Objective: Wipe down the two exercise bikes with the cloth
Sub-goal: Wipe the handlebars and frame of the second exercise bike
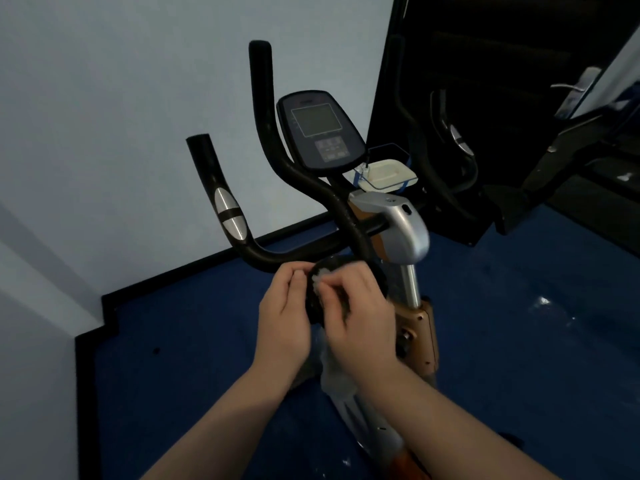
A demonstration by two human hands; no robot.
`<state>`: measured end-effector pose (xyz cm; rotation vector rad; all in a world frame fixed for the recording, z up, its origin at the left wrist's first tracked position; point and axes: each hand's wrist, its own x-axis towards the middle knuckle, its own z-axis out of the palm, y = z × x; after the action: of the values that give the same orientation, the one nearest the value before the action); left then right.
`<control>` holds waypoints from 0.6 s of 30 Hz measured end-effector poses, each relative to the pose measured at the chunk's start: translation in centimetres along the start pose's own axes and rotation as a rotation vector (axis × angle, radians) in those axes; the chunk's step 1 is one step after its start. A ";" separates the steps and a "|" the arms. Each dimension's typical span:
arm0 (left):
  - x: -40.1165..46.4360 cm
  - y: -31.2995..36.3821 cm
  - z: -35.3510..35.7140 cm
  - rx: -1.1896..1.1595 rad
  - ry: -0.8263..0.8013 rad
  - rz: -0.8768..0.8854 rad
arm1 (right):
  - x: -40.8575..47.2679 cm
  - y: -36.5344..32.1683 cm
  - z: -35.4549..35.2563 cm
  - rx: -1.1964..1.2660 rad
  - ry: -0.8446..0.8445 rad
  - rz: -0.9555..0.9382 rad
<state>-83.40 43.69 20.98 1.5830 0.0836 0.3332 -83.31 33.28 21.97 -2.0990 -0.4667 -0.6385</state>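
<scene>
I am standing over the exercise bike [398, 233], which is sitting on the blue floor [519, 323] near its back edge, close to the pale wall [121, 116]. It is showing black curved handlebars [277, 168] with silver grip plates, a dark console [320, 129] with a grey screen, a silver housing on a steel post and copper-coloured panels lower down. The handlebar ends are rising upward and away from me, and the post is running down toward me.

My left hand [285, 313] is curling its fingers round the left rim of a round black knob [322, 292] just below the handlebars. My right hand [360, 313] is pinching a white cloth [320, 277] against the knob's face, fingers bent tight; more of the cloth is hanging below my wrist.

A white tray [386, 174] is sitting behind the console.
</scene>
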 end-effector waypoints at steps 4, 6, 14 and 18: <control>0.1 -0.2 0.2 0.022 0.017 -0.006 | 3.8 -0.3 0.7 -0.217 -0.007 -0.047; -0.1 -0.1 0.2 0.027 0.000 -0.013 | 3.1 0.2 -0.2 -0.236 -0.061 -0.093; 1.2 1.0 0.3 0.141 -0.075 -0.154 | 4.8 1.3 -5.7 -0.232 -0.001 -0.147; 1.2 1.0 1.3 0.225 -0.013 -0.129 | 7.8 1.6 -3.2 -0.141 -0.173 0.032</control>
<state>-82.10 42.67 22.18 1.7928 0.2187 0.2184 -77.06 30.44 27.17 -2.3025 -0.4960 -0.4855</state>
